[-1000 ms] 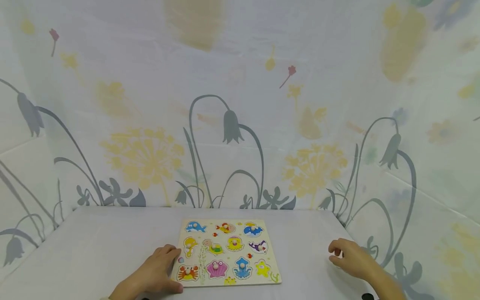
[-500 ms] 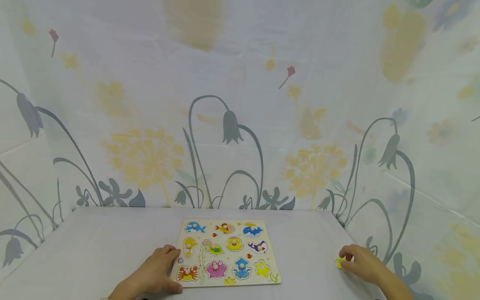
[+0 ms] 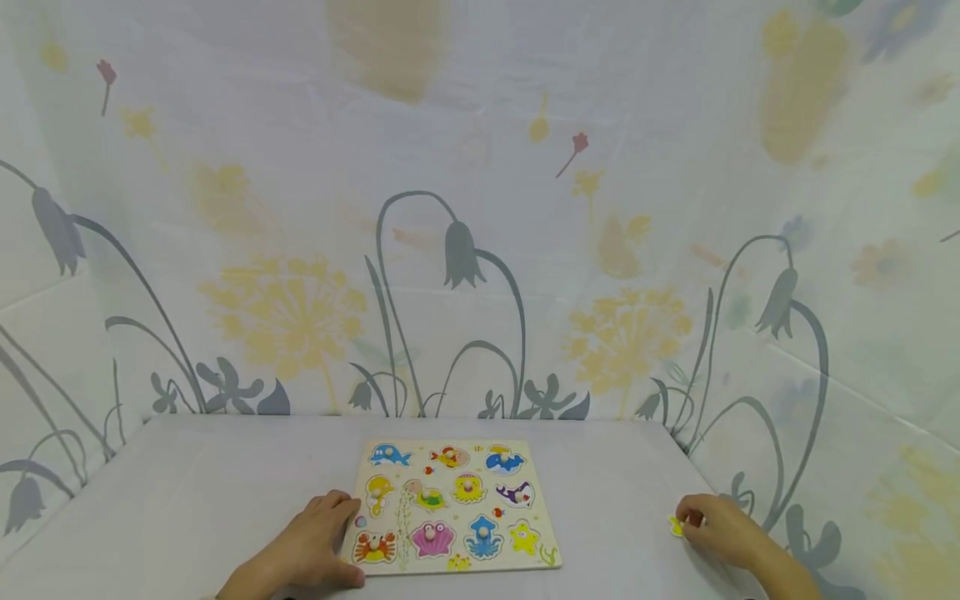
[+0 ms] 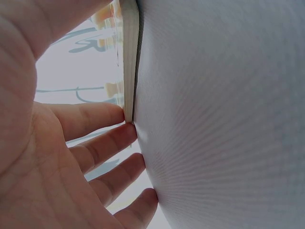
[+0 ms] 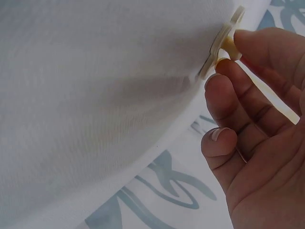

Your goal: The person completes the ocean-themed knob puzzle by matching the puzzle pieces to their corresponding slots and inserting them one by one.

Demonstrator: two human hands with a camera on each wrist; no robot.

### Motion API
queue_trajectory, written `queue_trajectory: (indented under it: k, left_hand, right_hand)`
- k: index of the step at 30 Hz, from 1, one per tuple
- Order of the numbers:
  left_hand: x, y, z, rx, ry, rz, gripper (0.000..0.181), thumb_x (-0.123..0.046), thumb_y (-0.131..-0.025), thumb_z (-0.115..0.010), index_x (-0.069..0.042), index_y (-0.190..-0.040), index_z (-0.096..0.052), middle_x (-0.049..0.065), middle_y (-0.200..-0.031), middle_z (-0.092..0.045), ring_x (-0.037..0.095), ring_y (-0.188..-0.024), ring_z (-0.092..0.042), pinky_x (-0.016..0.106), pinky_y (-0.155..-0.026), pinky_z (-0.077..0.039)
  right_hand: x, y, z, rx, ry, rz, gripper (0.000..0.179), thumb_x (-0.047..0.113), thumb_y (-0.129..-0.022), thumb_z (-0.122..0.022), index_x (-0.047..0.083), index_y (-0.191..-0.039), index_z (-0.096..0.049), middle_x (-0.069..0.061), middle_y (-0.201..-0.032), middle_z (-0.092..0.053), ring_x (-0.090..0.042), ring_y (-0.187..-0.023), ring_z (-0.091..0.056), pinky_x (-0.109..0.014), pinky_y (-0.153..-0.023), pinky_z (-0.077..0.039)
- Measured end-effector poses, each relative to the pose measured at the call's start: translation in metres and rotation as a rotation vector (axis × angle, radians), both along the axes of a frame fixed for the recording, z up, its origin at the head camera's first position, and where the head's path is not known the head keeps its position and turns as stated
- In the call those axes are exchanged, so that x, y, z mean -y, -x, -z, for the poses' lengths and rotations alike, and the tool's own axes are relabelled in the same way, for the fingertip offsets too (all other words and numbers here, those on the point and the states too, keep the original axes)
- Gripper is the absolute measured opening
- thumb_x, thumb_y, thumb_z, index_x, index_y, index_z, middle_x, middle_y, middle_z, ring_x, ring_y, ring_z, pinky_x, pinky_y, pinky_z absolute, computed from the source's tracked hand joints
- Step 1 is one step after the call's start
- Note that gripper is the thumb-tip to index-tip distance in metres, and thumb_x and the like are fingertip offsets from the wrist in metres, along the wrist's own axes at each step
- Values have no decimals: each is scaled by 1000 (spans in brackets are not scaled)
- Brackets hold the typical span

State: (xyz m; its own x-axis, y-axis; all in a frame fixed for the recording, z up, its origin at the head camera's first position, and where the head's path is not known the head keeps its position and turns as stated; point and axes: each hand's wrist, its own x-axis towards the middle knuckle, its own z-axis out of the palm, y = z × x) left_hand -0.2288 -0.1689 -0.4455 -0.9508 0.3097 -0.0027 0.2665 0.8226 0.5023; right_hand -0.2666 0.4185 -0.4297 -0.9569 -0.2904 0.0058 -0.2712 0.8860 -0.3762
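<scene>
A wooden peg puzzle board with sea animals lies on the white table in the head view. My left hand rests at its left side, thumb near the front corner; in the left wrist view the fairly straight fingers touch the board's edge and the tabletop. Away to the right, my right hand pinches a small yellow puzzle piece by its round knob, between thumb and index finger. Most of that piece is hidden behind the hand. The yellow starfish spot on the board shows no knob.
Several pieces with wooden knobs sit in the board, among them a crab, a pink shell and a blue squid. A white cloth wall with printed flowers stands behind the table and at both sides.
My right hand has come down slightly and its fingers have closed on the yellow piece's knob. The left hand and the board have stayed in place.
</scene>
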Motion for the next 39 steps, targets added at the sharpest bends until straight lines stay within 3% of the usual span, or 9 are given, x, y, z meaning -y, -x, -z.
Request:
queue_trajectory:
  k: [11,20,26,35,39]
  left_hand:
    - [-1,-1,-1,-4,-2,-1,97,-49,-55,-89,4,-128,-54,17,-126,-49,41,-119,-42,61,-100,-35]
    - [-2,-1,0,17,3,-25,98,-49,-54,-89,3,-129,-54,16,-128,-49,40,-121,-42,60,-102,-34]
    - [-1,0,0,20,4,-25,97,-49,-53,-89,2,-129,-54,16,-127,-49,40,-120,-42,61,-101,-34]
    - [-1,0,-1,10,8,-27,98,-50,-53,-89,2,-129,-54,16,-127,-49,40,-120,-42,60,-101,-34]
    - [-2,-1,-1,11,3,-24,98,-50,-53,-89,3,-129,-54,16,-127,-49,40,-120,-42,60,-101,-34]
  right_hand:
    - [-1,3,5,10,19,12,10,5,-80,-64,13,-82,-61,3,-73,-52,-7,-63,-44,-24,-53,-39]
    - [15,-1,-1,-22,-16,63,11,6,-77,-66,15,-81,-62,5,-72,-52,-9,-64,-44,-25,-54,-39]
    - [34,2,-2,-115,-10,-70,13,7,-77,-67,18,-81,-62,11,-73,-52,-2,-65,-44,-24,-55,-39]
    - [90,5,-3,-130,-29,-109,14,11,-81,-68,24,-82,-64,16,-75,-51,-2,-68,-46,-23,-56,-41]
    - [116,4,-5,-127,-28,-168,12,12,-83,-69,24,-84,-65,18,-76,-51,-1,-68,-46,-23,-56,-42]
